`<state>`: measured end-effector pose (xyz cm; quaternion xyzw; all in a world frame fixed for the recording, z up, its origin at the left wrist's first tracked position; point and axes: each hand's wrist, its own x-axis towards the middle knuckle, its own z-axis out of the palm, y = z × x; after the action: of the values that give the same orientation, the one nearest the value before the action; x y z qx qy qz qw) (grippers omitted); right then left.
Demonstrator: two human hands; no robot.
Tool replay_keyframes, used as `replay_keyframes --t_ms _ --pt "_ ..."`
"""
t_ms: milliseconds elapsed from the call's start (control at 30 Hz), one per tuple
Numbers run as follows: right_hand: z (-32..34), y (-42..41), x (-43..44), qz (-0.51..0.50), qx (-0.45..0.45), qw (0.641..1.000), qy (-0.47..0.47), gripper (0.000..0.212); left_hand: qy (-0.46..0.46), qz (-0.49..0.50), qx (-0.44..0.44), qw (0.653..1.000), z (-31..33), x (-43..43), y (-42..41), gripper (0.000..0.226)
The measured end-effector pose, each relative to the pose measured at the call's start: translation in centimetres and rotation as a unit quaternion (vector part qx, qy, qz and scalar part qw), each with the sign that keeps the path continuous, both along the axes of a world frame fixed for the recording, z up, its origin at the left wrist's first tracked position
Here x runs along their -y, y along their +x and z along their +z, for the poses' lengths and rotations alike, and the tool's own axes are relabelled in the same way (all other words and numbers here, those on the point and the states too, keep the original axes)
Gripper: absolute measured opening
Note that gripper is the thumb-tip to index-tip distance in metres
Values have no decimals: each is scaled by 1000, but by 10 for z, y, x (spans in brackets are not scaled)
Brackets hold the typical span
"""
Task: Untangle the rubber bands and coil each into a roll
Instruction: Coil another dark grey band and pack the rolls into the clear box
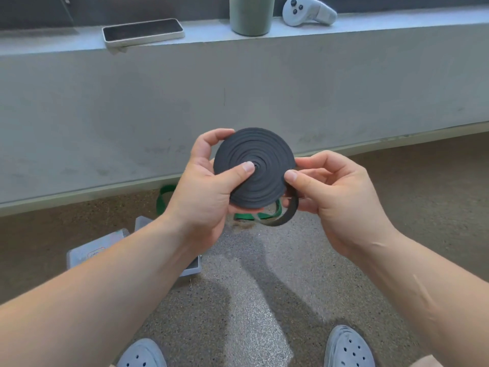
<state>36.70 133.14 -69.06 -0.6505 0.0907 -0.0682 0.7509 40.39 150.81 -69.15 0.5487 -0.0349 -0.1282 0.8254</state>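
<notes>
Head view: black band [254, 168] nearly all coiled, held up in front, pinched flat in left hand [206, 192], thumb on the middle. Right hand [330, 197] pinching the last loose tail. Left to do, looks like: green band [162, 201] down on the floor.

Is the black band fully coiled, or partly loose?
Mostly coiled: the left hand grips the black band as a spiral, but its tail loops loose at the right hand.

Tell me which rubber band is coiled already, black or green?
The black band, gripped by the left hand and right hand as a nearly finished flat spiral, short tail hanging loose. The green band lies uncoiled on the floor.
</notes>
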Motion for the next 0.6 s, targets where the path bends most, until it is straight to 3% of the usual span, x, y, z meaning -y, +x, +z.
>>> replay_keyframes --t_ms 233,467,600 --pt "2 5 6 -9 4 1000 -2 13 53 -45 -44 997 -14 3 -3 44" --pt "10 13 35 136 -39 988 -65 16 172 -201 32 964 -4 -16 11 70" --pt "11 14 33 130 -40 986 -95 14 181 -195 53 963 -7 -11 6 74"
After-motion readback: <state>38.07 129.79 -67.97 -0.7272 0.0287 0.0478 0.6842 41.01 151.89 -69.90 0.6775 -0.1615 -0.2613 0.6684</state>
